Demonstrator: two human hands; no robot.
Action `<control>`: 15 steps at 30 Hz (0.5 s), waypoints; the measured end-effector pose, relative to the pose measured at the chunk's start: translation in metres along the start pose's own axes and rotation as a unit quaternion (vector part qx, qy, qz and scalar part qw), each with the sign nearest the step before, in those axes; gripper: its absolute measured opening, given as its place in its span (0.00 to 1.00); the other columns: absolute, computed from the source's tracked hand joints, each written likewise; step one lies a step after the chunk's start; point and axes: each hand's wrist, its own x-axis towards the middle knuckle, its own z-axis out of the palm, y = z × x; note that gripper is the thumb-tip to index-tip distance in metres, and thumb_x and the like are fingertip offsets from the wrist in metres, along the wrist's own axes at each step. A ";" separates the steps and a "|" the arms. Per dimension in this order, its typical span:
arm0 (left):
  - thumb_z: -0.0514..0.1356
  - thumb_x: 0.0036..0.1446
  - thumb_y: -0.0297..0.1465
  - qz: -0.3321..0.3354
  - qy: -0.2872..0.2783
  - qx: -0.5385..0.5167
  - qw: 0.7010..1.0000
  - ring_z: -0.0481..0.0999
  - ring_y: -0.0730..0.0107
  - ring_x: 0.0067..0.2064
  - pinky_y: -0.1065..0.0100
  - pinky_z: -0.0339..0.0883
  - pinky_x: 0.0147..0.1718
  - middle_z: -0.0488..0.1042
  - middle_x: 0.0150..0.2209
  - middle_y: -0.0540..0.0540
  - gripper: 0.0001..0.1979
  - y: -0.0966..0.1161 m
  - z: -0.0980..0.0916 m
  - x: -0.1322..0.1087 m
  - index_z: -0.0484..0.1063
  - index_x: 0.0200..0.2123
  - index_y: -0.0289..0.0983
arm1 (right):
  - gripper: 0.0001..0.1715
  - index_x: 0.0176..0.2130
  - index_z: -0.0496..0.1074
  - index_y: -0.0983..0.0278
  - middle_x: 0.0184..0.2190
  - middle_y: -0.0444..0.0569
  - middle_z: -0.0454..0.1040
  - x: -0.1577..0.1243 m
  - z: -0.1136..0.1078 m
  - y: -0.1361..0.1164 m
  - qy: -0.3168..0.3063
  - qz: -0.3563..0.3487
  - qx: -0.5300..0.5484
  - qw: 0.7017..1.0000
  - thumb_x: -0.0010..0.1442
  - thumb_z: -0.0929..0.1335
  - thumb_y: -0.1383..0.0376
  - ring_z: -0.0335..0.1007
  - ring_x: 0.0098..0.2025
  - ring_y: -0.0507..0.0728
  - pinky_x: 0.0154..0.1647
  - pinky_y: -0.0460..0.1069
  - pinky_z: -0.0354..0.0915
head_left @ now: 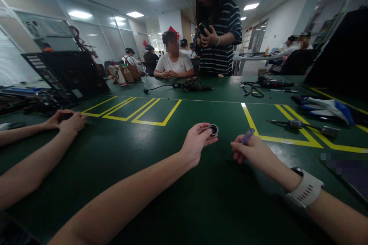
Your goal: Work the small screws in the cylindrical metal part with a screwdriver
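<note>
Over the middle of the green table, my left hand (pixel 198 141) pinches a small round ring-shaped part (pixel 213 129) with a metallic rim and a dark inside. To its right, my right hand (pixel 249 148) is closed around a slim tool with a translucent purple handle (pixel 247 136), which looks like a small screwdriver. Its handle leans up out of my fist, and a small dark end shows below the fingers. The tool and the round part are apart. A pale watch strap (pixel 309 188) circles my right wrist.
At the left, another person's hands (pixel 67 119) hold something dark. Yellow tape (pixel 149 123) marks areas on the green table (pixel 161 206). A corded tool (pixel 299 124) and blue-white gloves (pixel 330 109) lie right; dark cables (pixel 192 85) lie at the far edge. People sit and stand beyond.
</note>
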 end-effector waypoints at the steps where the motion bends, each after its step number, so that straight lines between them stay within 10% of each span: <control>1: 0.56 0.54 0.18 0.001 -0.001 -0.002 1.000 0.77 0.70 0.37 0.64 0.72 0.42 0.73 0.38 0.42 0.08 -0.001 0.000 0.000 0.67 0.38 0.32 | 0.12 0.23 0.66 0.64 0.15 0.42 0.70 0.000 0.001 0.001 -0.004 0.018 0.054 0.998 0.56 0.65 0.64 0.68 0.18 0.51 0.21 0.46 0.63; 9: 0.56 0.52 0.17 0.004 -0.001 0.023 1.000 0.75 0.70 0.39 0.64 0.71 0.43 0.74 0.38 0.42 0.10 -0.003 -0.001 0.001 0.71 0.37 0.31 | 0.09 0.29 0.68 0.64 0.24 0.45 0.75 -0.005 0.005 0.004 -0.030 0.014 0.351 0.936 0.56 0.68 0.61 0.73 0.27 0.51 0.34 0.49 0.69; 15: 0.60 0.50 0.19 0.000 -0.028 0.069 0.997 0.75 0.69 0.39 0.63 0.70 0.44 0.75 0.38 0.43 0.10 -0.005 -0.001 -0.004 0.72 0.38 0.31 | 0.12 0.32 0.71 0.63 0.29 0.48 0.76 -0.013 0.005 -0.004 0.097 -0.188 0.133 0.968 0.56 0.67 0.57 0.73 0.34 0.56 0.38 0.53 0.68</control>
